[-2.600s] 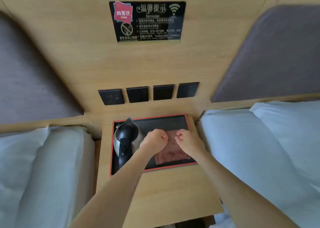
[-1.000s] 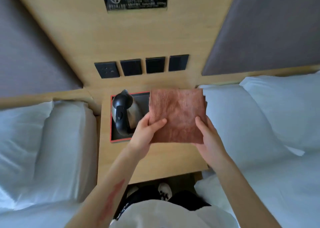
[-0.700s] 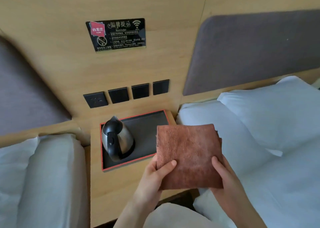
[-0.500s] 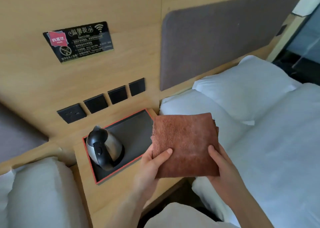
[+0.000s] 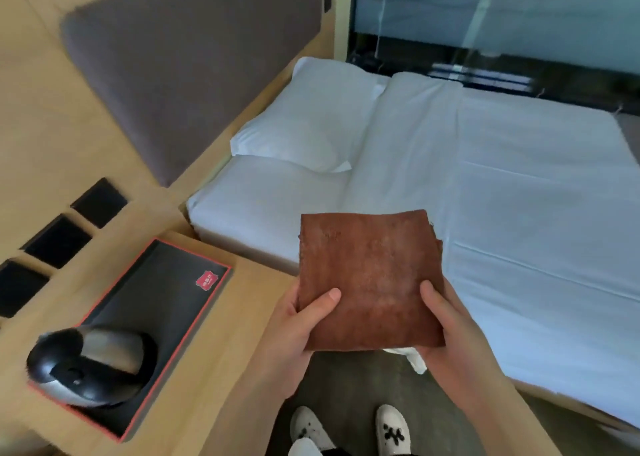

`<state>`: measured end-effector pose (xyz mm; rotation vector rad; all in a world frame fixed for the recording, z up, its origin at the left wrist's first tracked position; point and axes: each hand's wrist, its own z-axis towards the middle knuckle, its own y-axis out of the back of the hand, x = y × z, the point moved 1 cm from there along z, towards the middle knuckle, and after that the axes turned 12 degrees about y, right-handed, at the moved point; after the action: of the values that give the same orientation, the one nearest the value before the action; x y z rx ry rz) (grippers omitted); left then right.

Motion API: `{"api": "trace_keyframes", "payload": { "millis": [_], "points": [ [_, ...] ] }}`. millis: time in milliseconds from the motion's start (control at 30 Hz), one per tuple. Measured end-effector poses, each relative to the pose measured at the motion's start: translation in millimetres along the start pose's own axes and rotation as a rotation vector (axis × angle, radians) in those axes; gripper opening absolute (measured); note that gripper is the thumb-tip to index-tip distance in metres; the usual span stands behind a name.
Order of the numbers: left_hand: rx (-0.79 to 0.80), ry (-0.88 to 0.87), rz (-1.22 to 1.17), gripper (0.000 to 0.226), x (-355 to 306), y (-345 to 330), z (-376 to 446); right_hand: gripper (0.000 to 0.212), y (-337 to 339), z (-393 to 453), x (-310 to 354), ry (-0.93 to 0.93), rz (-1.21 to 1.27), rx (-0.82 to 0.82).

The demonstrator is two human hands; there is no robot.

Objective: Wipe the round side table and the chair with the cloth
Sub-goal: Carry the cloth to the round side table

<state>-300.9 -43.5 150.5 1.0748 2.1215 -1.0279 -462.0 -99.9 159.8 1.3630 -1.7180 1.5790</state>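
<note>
Earlier the brown cloth [image 5: 370, 279] lay on the black tray [image 5: 162, 303] beside the kettle [image 5: 90, 365], with both fists pressed on it; now it is off the tray, held flat in the air near the body, the left hand [image 5: 294, 324] pinching its near left corner and the right hand [image 5: 450, 331] its near right corner. The view has swung right: the kettle and tray have slid to the near left, the wall sign and the left bed are gone from sight, and the right bed [image 5: 519, 213], a glass partition [image 5: 485, 12] and white shoes [image 5: 391, 428] have come in
</note>
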Motion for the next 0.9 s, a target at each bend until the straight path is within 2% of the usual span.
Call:
{"api": "trace_keyframes", "payload": {
  "millis": [200, 333, 433, 533, 633, 667, 767, 900],
  "points": [
    [0.101, 0.057, 0.187, 0.053, 32, -97, 6, 0.032, 91, -35, 42, 0.110, 0.060, -0.152],
    [0.166, 0.084, 0.227, 0.040, 77, -180, 12, 0.036, 174, -63, 76, 0.177, 0.084, -0.216],
    [0.212, 0.110, 0.234, 0.037, 124, -255, 14, 0.056, 247, -87, 112, 0.234, 0.082, -0.240],
    [0.285, 0.158, 0.235, 0.040, 173, -341, 15, 0.050, 330, -111, 152, 0.278, 0.052, -0.317],
    [0.361, 0.204, 0.276, 0.037, 213, -419, 15, 0.058, 400, -136, 189, 0.341, 0.080, -0.395],
    [0.389, 0.222, 0.303, 0.037, 224, -444, 16, 0.056, 420, -145, 202, 0.356, 0.089, -0.431],
    [0.486, 0.270, 0.361, 0.034, 255, -511, 18, 0.030, 475, -170, 233, 0.430, 0.154, -0.524],
    [0.600, 0.348, 0.442, 0.037, 291, -594, 23, 0.031, 542, -194, 265, 0.536, 0.206, -0.641]
  ]
}}
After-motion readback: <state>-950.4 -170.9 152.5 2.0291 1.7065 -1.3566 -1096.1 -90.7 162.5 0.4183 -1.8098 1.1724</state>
